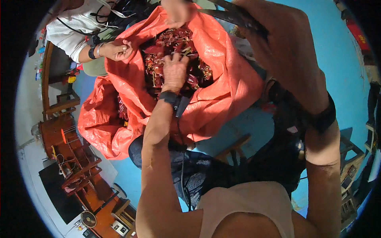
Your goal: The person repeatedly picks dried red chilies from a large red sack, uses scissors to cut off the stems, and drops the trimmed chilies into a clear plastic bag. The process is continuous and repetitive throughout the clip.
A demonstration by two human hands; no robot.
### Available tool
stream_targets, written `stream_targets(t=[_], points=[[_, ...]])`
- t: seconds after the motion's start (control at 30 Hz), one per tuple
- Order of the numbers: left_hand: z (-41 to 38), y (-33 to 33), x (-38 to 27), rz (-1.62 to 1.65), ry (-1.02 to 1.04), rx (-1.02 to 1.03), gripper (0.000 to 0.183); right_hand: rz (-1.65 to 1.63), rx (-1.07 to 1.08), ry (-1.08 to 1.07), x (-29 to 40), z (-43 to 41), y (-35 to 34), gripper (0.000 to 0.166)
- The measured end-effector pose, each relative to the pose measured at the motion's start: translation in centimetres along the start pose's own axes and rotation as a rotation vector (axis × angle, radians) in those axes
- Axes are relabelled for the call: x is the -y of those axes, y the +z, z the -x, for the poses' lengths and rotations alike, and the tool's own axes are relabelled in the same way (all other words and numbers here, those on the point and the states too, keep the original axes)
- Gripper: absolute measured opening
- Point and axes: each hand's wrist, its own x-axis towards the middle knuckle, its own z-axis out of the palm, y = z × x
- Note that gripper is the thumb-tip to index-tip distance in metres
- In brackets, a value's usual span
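Observation:
Dried red chili peppers (175, 38), with pale stems and loose bits among them, fill an open orange-red woven plastic sack (235, 77). My left hand (175, 73) reaches into the sack from below, fingers spread and fingertips down on the peppers; whether they pinch any is not clear. Raised high at the upper right, my right hand (253, 20) is closed round a dark long-bladed tool, apparently scissors (220, 16), which points left over the sack's rim. The tool and hand are partly cut off and in shadow.
Across the sack, another person's hand (117, 51) with a bracelet is at its left rim, and a second hand (177, 13) at its far rim. A second red sack (98, 119) with peppers leans at left. Cables, wooden stools (352, 160) and a blue floor (330, 38) surround us.

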Motion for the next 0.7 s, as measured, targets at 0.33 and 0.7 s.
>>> stream_targets(t=[0.33, 0.7], points=[[9.8, -4.4, 9.3, 1.294, -0.592, -0.107, 0.023, 0.203, -0.154, -0.241, -0.8, 0.2, 2.6, 0.009], [12.5, -6.0, 6.0, 1.347, -0.660, -0.087, 0.013, 0.406, -0.052, -0.430, -0.4, 0.5, 6.0, 0.004]])
